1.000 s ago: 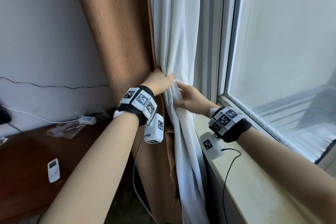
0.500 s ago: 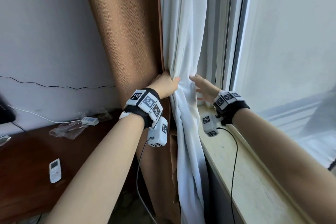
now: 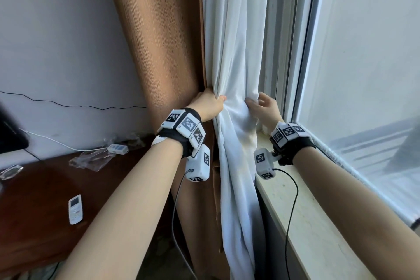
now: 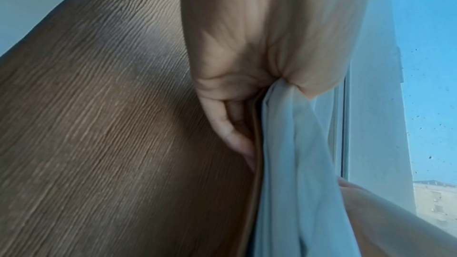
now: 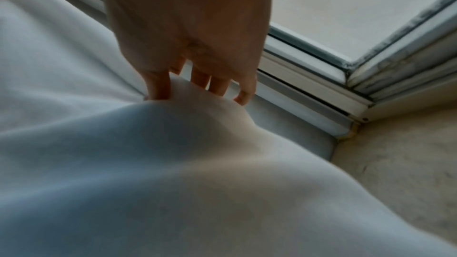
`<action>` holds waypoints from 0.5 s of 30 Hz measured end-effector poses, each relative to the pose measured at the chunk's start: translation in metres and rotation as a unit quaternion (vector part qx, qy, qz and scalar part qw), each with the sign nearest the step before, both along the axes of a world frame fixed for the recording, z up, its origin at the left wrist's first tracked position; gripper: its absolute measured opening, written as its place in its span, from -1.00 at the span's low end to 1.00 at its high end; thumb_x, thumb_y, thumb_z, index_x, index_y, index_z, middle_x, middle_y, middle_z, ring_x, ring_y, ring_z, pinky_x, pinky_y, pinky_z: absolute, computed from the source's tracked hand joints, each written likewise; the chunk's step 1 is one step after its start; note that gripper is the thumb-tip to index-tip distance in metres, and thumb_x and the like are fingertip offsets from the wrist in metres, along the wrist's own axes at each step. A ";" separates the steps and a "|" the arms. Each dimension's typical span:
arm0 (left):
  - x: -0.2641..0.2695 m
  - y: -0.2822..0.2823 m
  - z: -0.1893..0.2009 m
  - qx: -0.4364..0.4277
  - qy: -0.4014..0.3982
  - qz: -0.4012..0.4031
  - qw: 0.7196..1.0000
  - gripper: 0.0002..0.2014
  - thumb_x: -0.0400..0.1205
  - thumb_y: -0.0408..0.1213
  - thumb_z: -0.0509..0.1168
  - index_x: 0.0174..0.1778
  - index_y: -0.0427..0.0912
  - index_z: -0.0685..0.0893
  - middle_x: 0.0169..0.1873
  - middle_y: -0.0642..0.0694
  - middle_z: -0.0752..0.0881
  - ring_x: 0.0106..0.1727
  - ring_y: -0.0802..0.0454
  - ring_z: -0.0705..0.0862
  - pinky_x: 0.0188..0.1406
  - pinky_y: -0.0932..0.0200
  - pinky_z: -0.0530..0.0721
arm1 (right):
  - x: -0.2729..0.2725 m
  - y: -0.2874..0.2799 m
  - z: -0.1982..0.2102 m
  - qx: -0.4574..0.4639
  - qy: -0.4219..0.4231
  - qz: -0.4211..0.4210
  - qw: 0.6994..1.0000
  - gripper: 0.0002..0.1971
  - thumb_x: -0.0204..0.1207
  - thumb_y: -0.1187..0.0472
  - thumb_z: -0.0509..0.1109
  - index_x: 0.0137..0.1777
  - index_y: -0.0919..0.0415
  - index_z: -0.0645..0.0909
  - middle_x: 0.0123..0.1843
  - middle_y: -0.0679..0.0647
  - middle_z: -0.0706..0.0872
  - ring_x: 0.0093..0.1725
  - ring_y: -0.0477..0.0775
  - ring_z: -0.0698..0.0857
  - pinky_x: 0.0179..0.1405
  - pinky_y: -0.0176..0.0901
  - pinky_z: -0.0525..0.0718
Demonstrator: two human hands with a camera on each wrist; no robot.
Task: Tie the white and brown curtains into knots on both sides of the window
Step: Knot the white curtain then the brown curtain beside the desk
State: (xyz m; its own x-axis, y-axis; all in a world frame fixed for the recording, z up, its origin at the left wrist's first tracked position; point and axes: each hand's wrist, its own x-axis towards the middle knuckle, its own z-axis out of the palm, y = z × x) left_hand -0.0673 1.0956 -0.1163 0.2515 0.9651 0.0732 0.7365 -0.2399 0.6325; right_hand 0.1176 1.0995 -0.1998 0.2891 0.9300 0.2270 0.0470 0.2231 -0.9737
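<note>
A white curtain point(image 3: 234, 52) hangs beside a brown curtain point(image 3: 163, 40) at the window's left edge. My left hand point(image 3: 210, 104) grips the white curtain's left edge where it meets the brown one; the left wrist view shows the white curtain point(image 4: 296, 144) bunched in the left hand point(image 4: 249, 93), with the brown curtain point(image 4: 111, 124) alongside. My right hand point(image 3: 261, 105) holds the white curtain's right edge near the window frame. In the right wrist view the fingers point(image 5: 160, 85) curl over a fold of white curtain point(image 5: 148, 163), thumb on the near side.
A pale stone windowsill point(image 3: 318, 234) runs under my right arm, with the window frame point(image 3: 293, 52) just behind the curtain. At the left a dark wooden desk point(image 3: 34, 211) carries a white remote point(image 3: 75, 209), plastic wrap and a white cable adapter point(image 3: 117, 149).
My right hand has moved up and away from the left one to the curtain's right edge, spreading the white cloth between both hands. The left hand keeps its grip.
</note>
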 end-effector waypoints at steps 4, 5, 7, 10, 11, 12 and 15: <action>-0.005 0.003 -0.001 0.002 0.019 0.015 1.000 -0.54 0.70 -0.11 0.18 0.47 -0.26 0.46 0.44 -0.31 0.53 0.47 -0.25 0.49 0.46 0.03 0.45 | 0.009 -0.016 -0.002 0.016 -0.110 -0.055 0.992 -0.66 0.43 0.04 0.44 -0.02 0.34 0.62 -0.06 0.37 0.74 -0.18 0.02 0.64 -0.09 0.15 0.69; -0.006 0.003 0.001 -0.001 0.017 0.019 1.000 -0.55 0.70 -0.12 0.17 0.46 -0.26 0.47 0.43 -0.31 0.54 0.46 -0.25 0.50 0.44 0.03 0.46 | 0.010 -0.020 -0.001 0.020 -0.125 -0.054 0.991 -0.69 0.45 0.05 0.42 -0.04 0.34 0.60 -0.08 0.36 0.74 -0.19 0.01 0.62 -0.13 0.05 0.65; 0.006 -0.005 0.013 0.018 0.018 0.015 1.000 -0.60 0.72 -0.15 0.15 0.41 -0.28 0.51 0.40 -0.33 0.55 0.42 -0.29 0.51 0.42 0.00 0.48 | 0.017 -0.042 0.014 0.039 -0.161 -0.087 0.982 -0.87 0.57 0.17 0.34 -0.03 0.24 0.58 -0.12 0.17 0.72 -0.16 -0.02 0.60 -0.18 -0.23 0.56; 0.009 -0.007 0.008 0.001 0.021 0.020 1.000 -0.62 0.68 -0.11 0.13 0.27 -0.31 0.58 0.26 -0.39 0.61 0.32 -0.35 0.56 0.36 -0.09 0.53 | -0.002 -0.077 0.017 0.050 -0.196 -0.077 0.976 -0.77 0.70 0.23 0.18 0.30 0.20 0.52 0.06 0.04 0.68 -0.01 0.01 0.61 -0.18 -0.35 0.48; 0.009 -0.008 0.005 -0.002 0.020 0.030 0.999 -0.56 0.63 -0.04 0.13 0.27 -0.28 0.58 0.24 -0.39 0.62 0.31 -0.36 0.58 0.35 -0.10 0.54 | -0.012 -0.089 0.015 0.059 -0.210 -0.066 0.974 -0.75 0.71 0.24 0.15 0.33 0.25 0.48 0.04 0.08 0.67 -0.06 0.04 0.61 -0.22 -0.31 0.45; 0.008 -0.009 0.002 -0.003 0.016 0.038 0.999 -0.51 0.59 0.01 0.14 0.30 -0.25 0.56 0.24 -0.37 0.63 0.31 -0.36 0.58 0.35 -0.11 0.54 | -0.022 -0.100 0.012 0.070 -0.235 -0.054 0.968 -0.75 0.72 0.26 0.13 0.33 0.30 0.44 -0.04 0.14 0.68 -0.16 0.11 0.61 -0.29 -0.25 0.42; 0.009 -0.014 0.002 -0.001 0.022 0.043 0.999 -0.50 0.61 -0.05 0.20 0.42 -0.23 0.51 0.34 -0.33 0.59 0.36 -0.32 0.56 0.38 -0.09 0.54 | -0.050 -0.119 0.012 0.106 -0.350 -0.026 0.930 -0.66 0.67 0.36 0.11 0.42 0.33 0.27 -0.30 0.24 0.63 -0.35 0.34 0.58 -0.39 -0.01 0.45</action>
